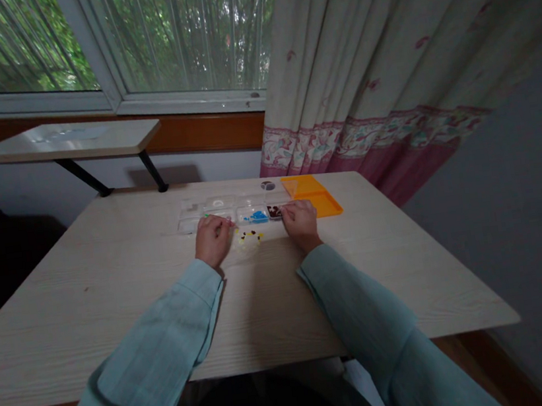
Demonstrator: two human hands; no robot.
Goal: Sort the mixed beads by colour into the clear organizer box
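My left hand (213, 240) is closed at the front edge of a clear compartment box (185, 226), on its left side. Whatever its fingers pinch is too small to name. My right hand (301, 221) is closed too, fingertips at the compartment of dark brown pieces (274, 212); I cannot make out what they hold. Between the hands, one compartment contains small blue pieces (257, 217). In front of the box, several tiny yellow and dark pieces (251, 235) lie loose on the table.
An orange tray (321, 203) lies right of the box on the wooden table (129, 301). A raised white shelf (108, 143) on black legs stands at the back left. Behind are a window (190, 40) and a patterned curtain (358, 71).
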